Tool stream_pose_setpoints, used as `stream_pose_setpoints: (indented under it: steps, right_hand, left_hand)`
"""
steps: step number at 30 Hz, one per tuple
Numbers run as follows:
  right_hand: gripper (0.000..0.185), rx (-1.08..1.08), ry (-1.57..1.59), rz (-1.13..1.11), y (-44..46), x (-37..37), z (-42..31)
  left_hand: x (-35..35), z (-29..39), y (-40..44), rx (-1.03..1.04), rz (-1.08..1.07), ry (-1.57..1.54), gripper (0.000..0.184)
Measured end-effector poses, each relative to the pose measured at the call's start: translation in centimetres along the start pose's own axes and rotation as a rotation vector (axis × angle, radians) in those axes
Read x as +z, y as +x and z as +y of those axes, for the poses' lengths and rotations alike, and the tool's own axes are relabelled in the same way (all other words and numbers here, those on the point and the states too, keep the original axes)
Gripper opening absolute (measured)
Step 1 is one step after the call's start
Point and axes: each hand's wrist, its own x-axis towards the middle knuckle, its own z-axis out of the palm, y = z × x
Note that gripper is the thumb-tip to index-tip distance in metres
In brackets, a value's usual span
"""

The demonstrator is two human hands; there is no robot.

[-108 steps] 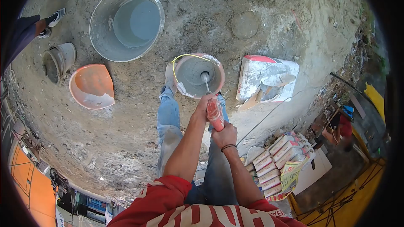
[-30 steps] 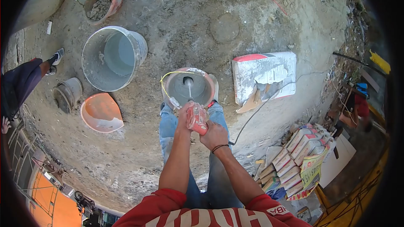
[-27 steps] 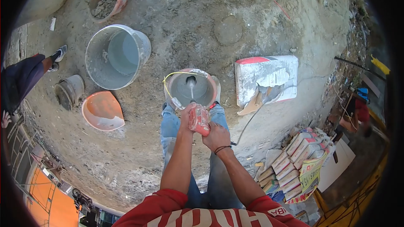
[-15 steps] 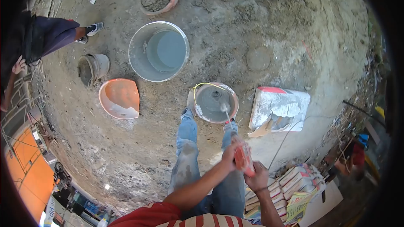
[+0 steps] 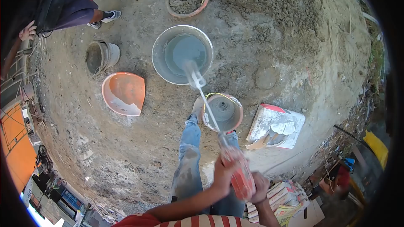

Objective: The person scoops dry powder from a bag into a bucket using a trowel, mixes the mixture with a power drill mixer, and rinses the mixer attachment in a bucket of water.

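Both of my hands are closed on a red electric drill point(image 5: 237, 172) fitted with a long mixing paddle point(image 5: 196, 78). My left hand point(image 5: 223, 175) wraps the front of its body. At the rear end, my right hand point(image 5: 260, 186) grips it. The shaft points forward, and the blurred paddle head overlaps the near rim of a large grey bucket point(image 5: 156, 65) holding grey liquid; whether it touches is unclear. Below the shaft, near my feet, stands a smaller bucket point(image 5: 240, 122) of smooth grey mix with a yellow handle.
A torn cement bag point(image 5: 284, 122) lies at right, with stacked bags point(image 5: 284, 195) nearer me. An orange cut container point(image 5: 126, 88), a tilted bucket point(image 5: 112, 54) and a bucket of wet mortar point(image 5: 205, 6) stand around. Another person's leg point(image 5: 75, 6) is at upper left.
The paddle has come up out of the small bucket and swung forward and left to the large bucket. My hands moved slightly down with the drill, and the view shifted.
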Motion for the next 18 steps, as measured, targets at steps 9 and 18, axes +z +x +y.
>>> stream_pose_setpoints:
  steps: [9,18]
  right_hand:
    - [0.028,0.127,-0.133,0.093,22.6,16.3,4.6]
    - [0.030,0.344,-0.200,-0.085,26.4,17.4,6.0]
  left_hand:
    - [-6.8,16.5,26.1,-0.009,-0.166,-0.094,0.018]
    - [-6.9,18.5,30.3,-0.048,-0.166,-0.045,0.025]
